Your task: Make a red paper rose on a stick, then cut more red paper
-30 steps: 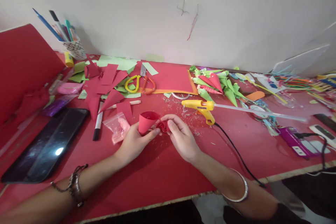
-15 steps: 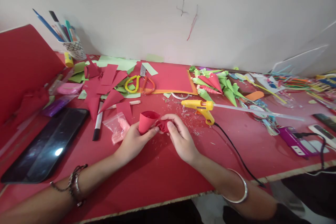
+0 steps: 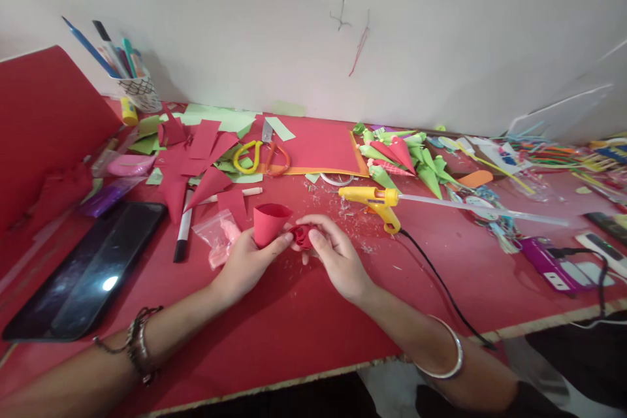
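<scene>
A red paper cone [image 3: 268, 225], wide mouth upward, is gripped in my left hand [image 3: 243, 268]. The thumb of that hand also reaches across to a rolled red paper rose [image 3: 302, 235]. My right hand [image 3: 343, 268] pinches this rose between thumb and fingers, just right of the cone. Cone and rose are close together over the front middle of the table. Behind my right hand lies a yellow glue gun [image 3: 375, 198] with a long clear stick in its back. A plastic bag with pink stuff [image 3: 220, 240] lies beside my left hand.
Red paper pieces [image 3: 200, 147], scissors [image 3: 267, 132] and markers lie at the back left. Green and red paper cones [image 3: 406, 153] are heaped at the back right. A black phone [image 3: 88, 268] lies left, a purple power strip [image 3: 546, 264] right. The glue gun's cord [image 3: 441, 281] crosses the front edge.
The cone has shifted slightly left and up, tilting a little. The rose has turned in my fingers and shows more of its spiral. Both hands stay in nearly the same place.
</scene>
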`<state>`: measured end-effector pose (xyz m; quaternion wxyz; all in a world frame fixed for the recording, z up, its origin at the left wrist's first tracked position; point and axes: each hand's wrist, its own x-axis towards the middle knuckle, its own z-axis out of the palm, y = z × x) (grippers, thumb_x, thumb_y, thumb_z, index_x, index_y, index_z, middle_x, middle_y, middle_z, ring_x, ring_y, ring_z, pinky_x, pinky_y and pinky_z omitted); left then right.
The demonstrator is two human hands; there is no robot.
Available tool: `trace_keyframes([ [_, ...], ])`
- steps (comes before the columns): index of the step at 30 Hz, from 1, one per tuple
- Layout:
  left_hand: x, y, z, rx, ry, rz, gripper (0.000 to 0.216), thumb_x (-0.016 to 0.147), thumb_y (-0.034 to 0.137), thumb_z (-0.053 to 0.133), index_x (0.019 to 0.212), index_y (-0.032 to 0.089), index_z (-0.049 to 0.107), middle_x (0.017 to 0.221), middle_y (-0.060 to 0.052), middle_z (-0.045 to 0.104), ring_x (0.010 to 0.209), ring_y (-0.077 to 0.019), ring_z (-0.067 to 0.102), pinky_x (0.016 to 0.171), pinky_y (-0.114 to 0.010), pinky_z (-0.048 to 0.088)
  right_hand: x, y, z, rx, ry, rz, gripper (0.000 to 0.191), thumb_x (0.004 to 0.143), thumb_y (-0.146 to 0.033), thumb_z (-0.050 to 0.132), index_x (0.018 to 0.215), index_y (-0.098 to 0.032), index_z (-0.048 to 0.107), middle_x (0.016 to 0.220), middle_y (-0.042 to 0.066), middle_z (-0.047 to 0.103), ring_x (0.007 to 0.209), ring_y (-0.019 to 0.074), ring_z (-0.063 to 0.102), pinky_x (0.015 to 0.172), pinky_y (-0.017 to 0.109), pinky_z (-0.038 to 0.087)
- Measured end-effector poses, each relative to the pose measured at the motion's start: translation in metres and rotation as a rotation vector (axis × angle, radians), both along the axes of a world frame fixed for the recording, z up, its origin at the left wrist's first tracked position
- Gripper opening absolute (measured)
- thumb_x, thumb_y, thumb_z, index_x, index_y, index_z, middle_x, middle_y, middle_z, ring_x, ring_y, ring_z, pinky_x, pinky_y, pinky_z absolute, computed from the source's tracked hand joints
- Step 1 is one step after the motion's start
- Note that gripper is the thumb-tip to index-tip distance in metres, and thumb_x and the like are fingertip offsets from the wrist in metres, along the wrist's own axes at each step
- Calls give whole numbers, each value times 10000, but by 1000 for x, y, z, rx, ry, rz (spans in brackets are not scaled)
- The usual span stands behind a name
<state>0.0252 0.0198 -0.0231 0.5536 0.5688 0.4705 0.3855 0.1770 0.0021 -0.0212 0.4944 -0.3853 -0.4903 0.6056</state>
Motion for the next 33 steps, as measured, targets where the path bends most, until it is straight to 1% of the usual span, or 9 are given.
trace_keyframes([
  [5, -1, 0, 3, -60, -9, 74, 280, 717, 406, 588, 793, 137, 616, 744, -37, 666, 674, -167, 603, 601, -250, 469, 2, 2, -4, -57, 104, 26, 151, 817, -315, 518, 948, -266, 576, 862, -5, 610, 748, 116, 615, 654, 276, 536],
  [9, 0, 0, 4, -62, -6, 61, 277, 726, 417, 574, 744, 141, 594, 722, -31, 649, 663, -160, 593, 591, -240, 461, 2, 2, -4, -44, 121, 30, 167, 806, -309, 536, 955, -257, 588, 835, -3, 623, 747, 121, 619, 697, 302, 530],
  [12, -1, 1, 3, -39, -21, 32, 263, 742, 414, 558, 747, 154, 592, 723, -24, 643, 670, -154, 588, 590, -227, 453, 2, 3, -5, -7, 116, 3, 162, 801, -293, 545, 948, -260, 602, 865, -1, 621, 759, 119, 615, 761, 322, 504],
  [17, -5, 3, 3, 21, 47, 24, 270, 747, 427, 542, 740, 159, 574, 652, -3, 589, 631, -142, 552, 582, -222, 441, 6, 5, -6, 34, 13, -122, 208, 761, -269, 595, 969, -279, 596, 974, 3, 567, 913, 122, 541, 778, 258, 472],
  [20, -6, 2, 3, 53, 157, 25, 284, 744, 440, 528, 713, 160, 558, 627, 4, 563, 601, -143, 530, 575, -235, 444, 8, 6, -5, 45, 15, -155, 179, 753, -271, 600, 931, -273, 584, 913, -6, 549, 853, 115, 532, 721, 239, 479],
  [23, -7, 0, 2, 99, 230, -1, 270, 754, 425, 514, 765, 164, 582, 688, -4, 592, 656, -162, 544, 609, -253, 462, 11, 8, -2, 53, 36, -160, 142, 750, -276, 600, 891, -266, 582, 882, -11, 538, 803, 113, 527, 665, 232, 486],
  [26, -6, -1, 0, 129, 244, -57, 260, 772, 397, 501, 834, 167, 605, 767, -11, 626, 725, -175, 560, 656, -267, 475, 14, 10, 2, 75, 29, -191, 144, 742, -266, 610, 884, -269, 592, 877, -12, 537, 807, 112, 521, 682, 232, 483],
  [29, -6, -2, 0, 152, 226, -129, 240, 787, 362, 494, 882, 174, 608, 834, -11, 642, 780, -175, 568, 715, -268, 468, 18, 11, 6, 78, 49, -175, 121, 749, -258, 604, 869, -263, 602, 913, -4, 561, 830, 114, 530, 675, 229, 484],
  [33, -5, -2, 3, 183, 234, -168, 211, 799, 349, 479, 877, 177, 574, 832, -2, 620, 825, -172, 558, 736, -253, 449, 20, 11, 8, 56, 104, -141, 112, 756, -247, 601, 867, -254, 608, 962, 4, 582, 847, 114, 544, 664, 224, 489],
])
